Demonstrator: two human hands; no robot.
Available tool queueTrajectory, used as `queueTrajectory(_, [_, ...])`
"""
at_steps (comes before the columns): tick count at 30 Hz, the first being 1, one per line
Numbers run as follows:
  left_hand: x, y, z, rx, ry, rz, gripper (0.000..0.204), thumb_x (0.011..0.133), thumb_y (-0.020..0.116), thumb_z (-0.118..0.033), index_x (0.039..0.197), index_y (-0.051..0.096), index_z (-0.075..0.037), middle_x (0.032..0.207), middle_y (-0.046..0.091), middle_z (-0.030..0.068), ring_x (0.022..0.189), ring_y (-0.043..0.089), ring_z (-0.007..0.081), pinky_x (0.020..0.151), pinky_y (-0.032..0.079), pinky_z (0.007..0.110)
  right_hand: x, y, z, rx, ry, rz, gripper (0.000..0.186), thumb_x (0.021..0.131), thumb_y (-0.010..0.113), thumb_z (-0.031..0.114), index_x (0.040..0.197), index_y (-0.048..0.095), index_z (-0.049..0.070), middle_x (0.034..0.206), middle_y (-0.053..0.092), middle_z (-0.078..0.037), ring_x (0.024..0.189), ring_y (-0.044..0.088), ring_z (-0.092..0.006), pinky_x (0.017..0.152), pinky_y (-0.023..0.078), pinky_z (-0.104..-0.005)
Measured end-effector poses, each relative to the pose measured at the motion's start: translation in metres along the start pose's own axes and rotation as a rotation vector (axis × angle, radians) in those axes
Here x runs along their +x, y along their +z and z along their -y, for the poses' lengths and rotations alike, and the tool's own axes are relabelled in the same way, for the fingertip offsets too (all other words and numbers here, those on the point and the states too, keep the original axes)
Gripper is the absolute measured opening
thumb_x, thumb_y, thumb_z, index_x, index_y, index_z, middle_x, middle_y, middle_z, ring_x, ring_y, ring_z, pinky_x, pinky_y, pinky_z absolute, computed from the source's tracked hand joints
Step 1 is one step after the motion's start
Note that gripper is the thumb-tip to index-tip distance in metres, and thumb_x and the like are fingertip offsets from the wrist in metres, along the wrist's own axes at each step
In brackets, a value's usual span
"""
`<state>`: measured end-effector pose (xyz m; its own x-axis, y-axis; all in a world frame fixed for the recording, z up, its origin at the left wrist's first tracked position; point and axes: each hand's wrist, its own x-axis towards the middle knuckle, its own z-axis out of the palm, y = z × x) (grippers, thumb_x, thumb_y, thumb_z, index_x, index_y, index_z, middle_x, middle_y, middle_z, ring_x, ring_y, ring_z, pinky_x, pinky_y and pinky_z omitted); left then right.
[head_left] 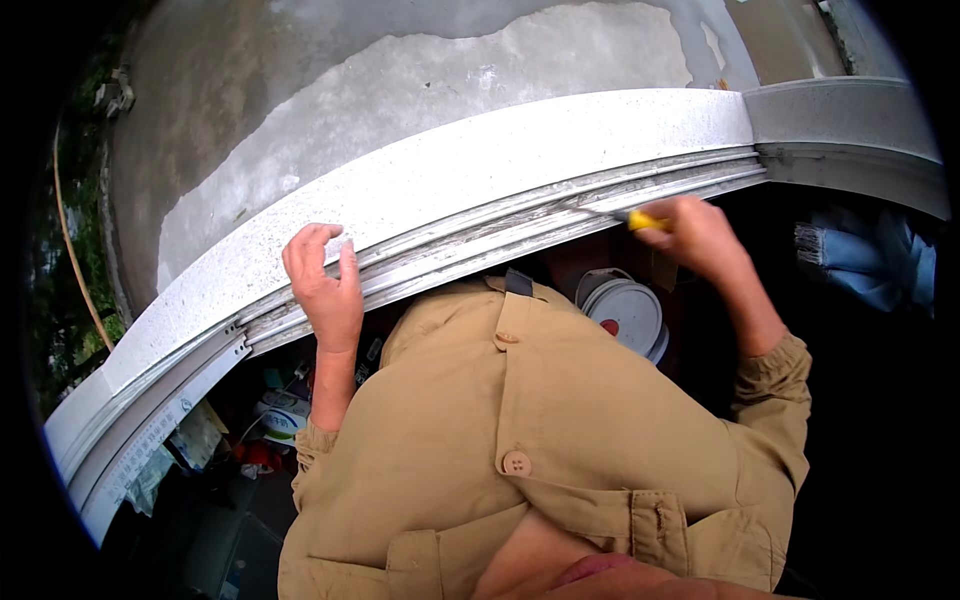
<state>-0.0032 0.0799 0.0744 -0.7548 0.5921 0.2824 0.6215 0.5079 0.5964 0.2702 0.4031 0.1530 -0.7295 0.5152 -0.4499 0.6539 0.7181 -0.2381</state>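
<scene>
**Scraping at a grimy window track, view from the head cam**

So the main thing here is a small yellow-handled tool (643,219), looks like a screwdriver or scraper, can't tell which since the metal end is thin and blurry. It's lying low along the window track (480,235), tip pointing left into the dirty groove, over toward the right end of the frame. The right hand (700,235) is wrapped tight around the handle, fist closed, only a bit of yellow poking out past the fingers.

The left hand (325,285) is further left on the same track, holding nothing. Its palm and thumb are pressed on the rails and the fingers curl up over the edge onto the white stone sill (450,170).

The track itself is pale metal with several parallel rails, streaked with grey dirt. Past the sill there's a concrete surface (400,70) with a big lighter patch on it.

Person's wearing a tan button-up shirt (540,430), cuffs at the wrists. Below the track there's a white bucket lid (625,312) with a red spot, and some cluttered packaging (275,420) lower left. Something blue, like fabric (865,262), sits at the right edge.
</scene>
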Motion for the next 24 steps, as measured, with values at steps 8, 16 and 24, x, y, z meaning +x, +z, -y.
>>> queueTrajectory(8, [0.021, 0.050, -0.066, -0.059, 0.322, 0.338, 0.056, 0.062, 0.082, -0.004, 0.113, 0.063, -0.009, 0.128, 0.050, 0.0133, 0.123, 0.046, 0.0343, 0.101, 0.042, 0.045, 0.020, 0.013, 0.052, -0.068, -0.357, 0.054, 0.021, 0.082, 0.072, 0.029, 0.095, 0.073, 0.012, 0.072, 0.067, -0.013, 0.068, 0.066, -0.0327, 0.062, 0.052, -0.0412])
queueTrajectory(16, [0.043, 0.067, -0.084, 0.086, 0.390, 0.615, 0.080, 0.056, 0.087, -0.007, 0.130, 0.057, -0.016, 0.144, 0.043, 0.0104, 0.133, 0.038, 0.0353, 0.109, 0.038, 0.045, 0.009, -0.039, -0.074, -0.121, -0.029, 0.080, 0.024, 0.081, 0.073, 0.026, 0.097, 0.073, 0.008, 0.083, 0.070, -0.016, 0.077, 0.068, -0.0337, 0.068, 0.054, -0.0410])
queueTrajectory(24, [0.062, 0.111, -0.124, 0.120, 0.494, 0.729, 0.088, 0.056, 0.089, -0.015, 0.137, 0.052, -0.021, 0.153, 0.034, 0.0082, 0.141, 0.028, 0.0348, 0.115, 0.030, 0.048, -0.032, -0.068, -0.132, 0.150, 0.146, -0.172, 0.030, 0.080, 0.074, 0.017, 0.105, 0.071, 0.001, 0.093, 0.071, -0.019, 0.083, 0.069, -0.0346, 0.076, 0.053, -0.0361])
